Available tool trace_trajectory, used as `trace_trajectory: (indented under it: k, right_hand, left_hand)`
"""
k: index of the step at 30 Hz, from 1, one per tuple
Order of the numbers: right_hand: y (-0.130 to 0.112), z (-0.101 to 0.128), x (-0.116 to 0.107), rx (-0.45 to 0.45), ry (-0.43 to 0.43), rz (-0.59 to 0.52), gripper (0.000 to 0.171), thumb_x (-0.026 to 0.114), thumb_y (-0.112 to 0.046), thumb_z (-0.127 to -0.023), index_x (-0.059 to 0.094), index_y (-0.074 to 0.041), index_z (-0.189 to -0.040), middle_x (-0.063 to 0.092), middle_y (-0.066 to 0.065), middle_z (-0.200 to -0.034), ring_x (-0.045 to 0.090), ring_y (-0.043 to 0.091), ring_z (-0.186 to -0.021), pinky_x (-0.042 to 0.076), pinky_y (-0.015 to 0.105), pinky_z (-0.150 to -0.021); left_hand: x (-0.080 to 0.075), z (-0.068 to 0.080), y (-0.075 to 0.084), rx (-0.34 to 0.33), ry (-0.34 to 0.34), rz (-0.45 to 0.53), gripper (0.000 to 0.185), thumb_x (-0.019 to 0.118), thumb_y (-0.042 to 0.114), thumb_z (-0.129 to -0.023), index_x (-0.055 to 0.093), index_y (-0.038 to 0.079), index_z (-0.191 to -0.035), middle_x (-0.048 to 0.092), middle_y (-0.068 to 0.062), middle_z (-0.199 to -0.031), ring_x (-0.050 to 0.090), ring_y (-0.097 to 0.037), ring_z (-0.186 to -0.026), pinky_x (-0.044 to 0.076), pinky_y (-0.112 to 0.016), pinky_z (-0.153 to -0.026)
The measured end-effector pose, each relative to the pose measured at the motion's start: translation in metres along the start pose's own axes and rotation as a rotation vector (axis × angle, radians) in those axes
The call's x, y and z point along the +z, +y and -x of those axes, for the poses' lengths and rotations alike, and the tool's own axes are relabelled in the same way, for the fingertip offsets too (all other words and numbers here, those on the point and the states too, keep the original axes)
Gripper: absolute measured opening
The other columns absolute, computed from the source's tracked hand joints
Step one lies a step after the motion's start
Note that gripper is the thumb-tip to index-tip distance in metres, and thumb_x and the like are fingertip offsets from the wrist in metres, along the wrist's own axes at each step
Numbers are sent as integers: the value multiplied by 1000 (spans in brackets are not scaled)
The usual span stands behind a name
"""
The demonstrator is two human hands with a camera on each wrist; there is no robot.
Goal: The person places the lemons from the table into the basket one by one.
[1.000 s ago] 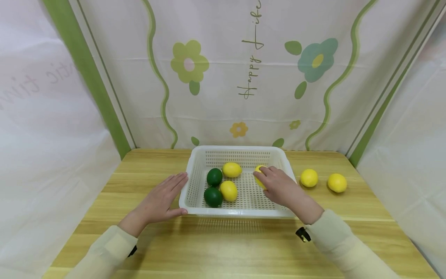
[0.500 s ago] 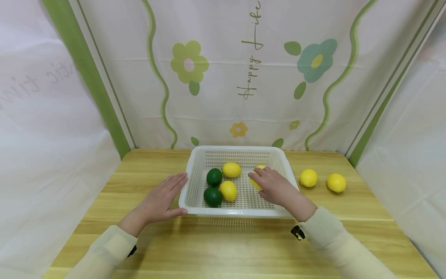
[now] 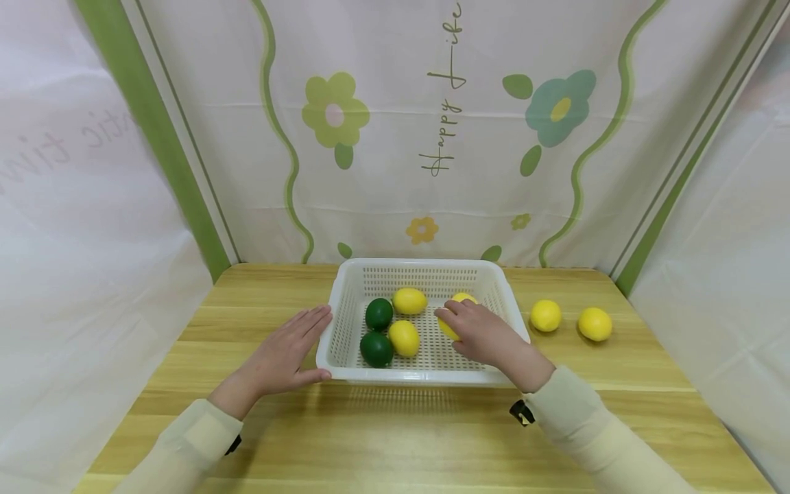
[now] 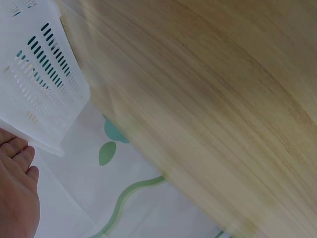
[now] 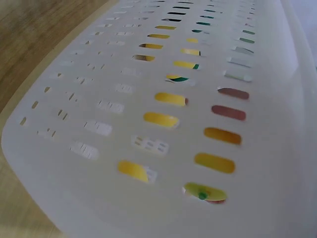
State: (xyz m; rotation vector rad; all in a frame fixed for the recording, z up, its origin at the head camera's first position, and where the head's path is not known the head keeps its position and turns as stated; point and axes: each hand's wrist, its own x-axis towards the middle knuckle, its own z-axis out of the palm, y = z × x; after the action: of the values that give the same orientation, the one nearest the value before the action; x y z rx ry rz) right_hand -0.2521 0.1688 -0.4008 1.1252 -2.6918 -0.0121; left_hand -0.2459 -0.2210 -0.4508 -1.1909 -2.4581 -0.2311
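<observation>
In the head view, my right hand (image 3: 484, 333) reaches into the white plastic basket (image 3: 426, 376), fingers curled over a lemon (image 3: 447, 330) low near the basket floor. Another patch of yellow, apparently a second lemon (image 3: 464, 297), shows just behind the fingers. My left hand (image 3: 280, 357) rests with straight fingers against the basket's left end, thumb at the front corner. In the left wrist view its fingertips (image 4: 17, 151) lie along the basket rim. Left of centre inside sit a rear lemon (image 3: 410, 301), a front lemon (image 3: 404, 338) and two dark green round fruits (image 3: 376, 348).
Outside the basket to the right, two lemons (image 3: 546, 315) lie apart on the wooden table (image 3: 395, 439). A printed cloth (image 3: 382, 178) hangs behind the table's back edge, with more cloth at both sides. In the right wrist view, the slotted basket wall (image 5: 99, 188) covers most of the picture.
My right hand has moved left and slightly down inside the basket with the lemon under its fingers. More yellow now shows behind it. My left hand has stayed in place.
</observation>
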Motion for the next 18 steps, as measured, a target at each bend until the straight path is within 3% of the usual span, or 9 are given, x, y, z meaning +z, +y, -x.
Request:
trace_trajectory:
  k: [18]
  right_hand:
    - [-2, 3, 2, 50, -91, -64, 54, 80, -9, -77, 57, -3, -126, 60, 13, -114, 58, 27, -90, 53, 37, -76]
  left_hand:
    - [1, 0, 1, 5, 9, 0, 96, 39, 71, -91, 35, -8, -146, 35, -21, -151, 34, -37, -137, 26, -47, -114]
